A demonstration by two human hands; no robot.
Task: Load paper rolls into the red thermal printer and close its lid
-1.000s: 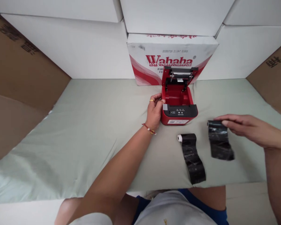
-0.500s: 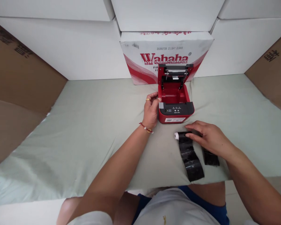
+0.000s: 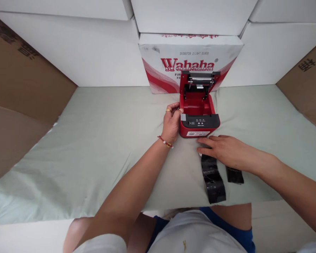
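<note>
A red label printer (image 3: 199, 132) with a black control panel stands on the cloth-covered table, its lid (image 3: 200, 82) raised and its red inner bay bare. My left hand (image 3: 171, 123) grips the printer's left side, thumb at the rim and fingers along the wall. My right hand (image 3: 221, 149) lies low in front of the printer, over the rolled end of a black label strip (image 3: 213, 179). Its fingers reach left, apart, and they cover most of the roll; whether they touch it I cannot tell. A short black piece (image 3: 235, 175) rests to the right of the strip.
Behind the printer leans a white and red Wahaha carton (image 3: 158, 66). White boxes (image 3: 94, 52) form a wall at the back, with brown cartons (image 3: 28, 70) at both sides. A pale green cloth (image 3: 107, 140) covers the table, its front edge close to my lap.
My right hand has shifted left across the rolled end of the strip, hiding its white core. The left hand keeps its place on the printer. The view has shifted slightly.
</note>
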